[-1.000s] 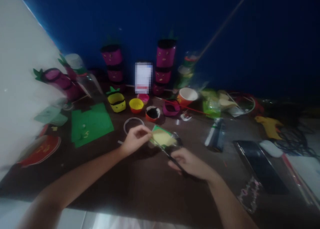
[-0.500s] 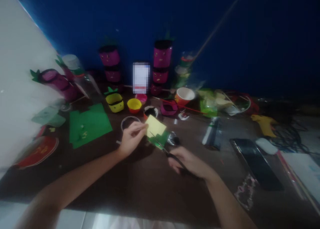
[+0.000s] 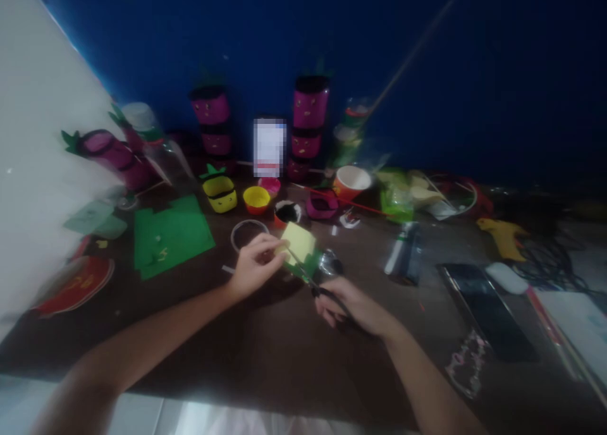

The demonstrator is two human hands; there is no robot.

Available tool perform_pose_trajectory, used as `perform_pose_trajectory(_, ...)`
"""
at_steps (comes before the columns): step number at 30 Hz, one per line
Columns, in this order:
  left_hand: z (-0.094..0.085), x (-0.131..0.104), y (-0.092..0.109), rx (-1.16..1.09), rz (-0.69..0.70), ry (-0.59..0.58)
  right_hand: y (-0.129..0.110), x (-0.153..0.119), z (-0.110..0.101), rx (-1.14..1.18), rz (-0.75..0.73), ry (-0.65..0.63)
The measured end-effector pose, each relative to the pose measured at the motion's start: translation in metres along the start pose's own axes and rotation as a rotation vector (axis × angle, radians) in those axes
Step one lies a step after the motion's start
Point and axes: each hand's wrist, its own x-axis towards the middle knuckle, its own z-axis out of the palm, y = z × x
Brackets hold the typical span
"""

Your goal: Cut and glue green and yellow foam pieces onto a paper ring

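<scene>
My left hand [image 3: 258, 262] pinches the left edge of a yellow sheet [image 3: 300, 238], held above the dark table. A piece of green sheet [image 3: 309, 262] shows just under it; whether the two are joined I cannot tell. My right hand [image 3: 346, 302] is closed round the black handles of a pair of scissors [image 3: 327, 292]. Their blades lie across the yellow sheet, with the tips close to my left fingertips. Beside the sheet on the right sits a small shiny clear object [image 3: 330, 263]. Just behind stands a small cup with a dark inside [image 3: 287, 214].
Green sheets [image 3: 173, 239] with small scraps lie at left. Behind stand a yellow faced cup [image 3: 220, 193], purple faced containers [image 3: 310, 106], a clear bottle [image 3: 164, 150] and a paper cup [image 3: 351, 181]. A phone [image 3: 488, 312] and a yellow glue gun [image 3: 501, 238] lie at right.
The scissors' blades have moved slightly up and left across the yellow sheet, nearer my left fingers. The yellow sheet is turned a little, and my left hand has shifted slightly right.
</scene>
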Motion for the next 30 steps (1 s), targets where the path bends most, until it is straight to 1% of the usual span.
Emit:
perform_pose_trajectory(4, 0.0003, -0.0004, 0.0009, -0.020, 0.017, -0.026, 0.0013, 0.0013, -0.0001, -0.007, 0.013, -0.003)
perform_pose_trajectory(10, 0.0000, -0.0017, 0.0000, -0.047, -0.014, -0.070, 0.0029, 0.0019, -0.0012, -0.013, -0.007, -0.013)
perform_pose_trajectory(19, -0.0008, -0.0020, -0.0022, -0.048, -0.055, -0.083, 0.0007, 0.0018, -0.0001, -0.004, 0.016, -0.013)
perform_pose_trajectory(30, 0.0003, -0.0006, 0.0008, -0.046, -0.048, -0.089, -0.0012, 0.0013, 0.0011, -0.027, 0.020, -0.005)
